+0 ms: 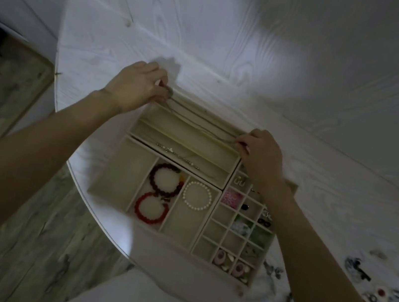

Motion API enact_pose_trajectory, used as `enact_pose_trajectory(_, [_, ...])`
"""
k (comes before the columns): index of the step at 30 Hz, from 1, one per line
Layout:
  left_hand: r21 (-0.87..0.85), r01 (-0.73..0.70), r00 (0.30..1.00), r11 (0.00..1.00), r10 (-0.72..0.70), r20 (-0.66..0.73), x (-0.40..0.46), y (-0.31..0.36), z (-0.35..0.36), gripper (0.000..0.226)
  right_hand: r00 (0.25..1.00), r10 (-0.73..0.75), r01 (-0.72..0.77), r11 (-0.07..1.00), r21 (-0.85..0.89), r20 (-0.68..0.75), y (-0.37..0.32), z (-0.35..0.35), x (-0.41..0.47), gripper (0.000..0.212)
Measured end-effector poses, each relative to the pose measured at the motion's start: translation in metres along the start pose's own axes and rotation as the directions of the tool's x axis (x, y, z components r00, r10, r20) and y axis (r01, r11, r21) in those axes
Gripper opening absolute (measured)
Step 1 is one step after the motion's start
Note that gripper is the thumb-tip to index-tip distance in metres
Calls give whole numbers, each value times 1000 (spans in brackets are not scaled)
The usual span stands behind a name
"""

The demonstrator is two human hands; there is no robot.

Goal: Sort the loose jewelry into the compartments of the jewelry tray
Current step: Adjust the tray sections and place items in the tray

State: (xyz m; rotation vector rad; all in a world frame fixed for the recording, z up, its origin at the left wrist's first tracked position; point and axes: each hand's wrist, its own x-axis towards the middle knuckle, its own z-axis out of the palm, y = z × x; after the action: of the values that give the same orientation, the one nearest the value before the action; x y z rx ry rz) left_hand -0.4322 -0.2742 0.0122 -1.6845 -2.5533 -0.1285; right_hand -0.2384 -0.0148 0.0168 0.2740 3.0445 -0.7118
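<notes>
Jewelry tray (110, 178) on the desk (323, 157) is already partly filled. Both hands, left (134, 91) and right (261, 152), pinch a thin necklace (197, 125), stretched over a long back compartment. Loose pieces (362, 270) wait at the right, so much remains.

Two hands, the left hand (135, 88) and the right hand (261, 155), stretch one necklace (197, 122) over three beige trays (144, 129), which hold two red bead bracelets (166, 178), one pearl bracelet (197, 196) and one silver chain (179, 154), all on one white bench (323, 157).
</notes>
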Motion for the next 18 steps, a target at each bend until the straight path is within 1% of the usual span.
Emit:
enact_pose_trajectory(2, [-4, -14, 999, 1000, 14, 33, 5, -1, 0, 6, 999, -28, 31, 997, -75, 37, -2, 1, 5, 16])
enact_pose_trajectory(5, [-6, 3, 1000, 1000, -3, 22, 8, -5, 0, 4, 999, -29, 25, 990, -136, -27, 1, -3, 8, 11])
enact_pose_trajectory(7, [-4, 10, 1000, 1000, -10, 19, 9, -5, 0, 6, 998, -9, 0, 991, -132, -67, 4, -10, 6, 9])
enact_pose_trajectory(9, [-8, 10, 1000, 1000, -10, 3, 11, -5, 0, 7, 996, 21, -28, 995, -92, -82, 8, -18, 6, 10])
enact_pose_trajectory(12, [-11, -9, 1000, 1000, 8, -15, 15, -5, 1, 6, 994, 4, -12, 997, -75, -106, 9, -25, 8, 9])
enact_pose_trajectory(18, [-10, -17, 997, 1000, 17, 70, 17, -6, -4, 11, 998, -3, -2, 997, -71, -66, 9, -22, 11, 6])
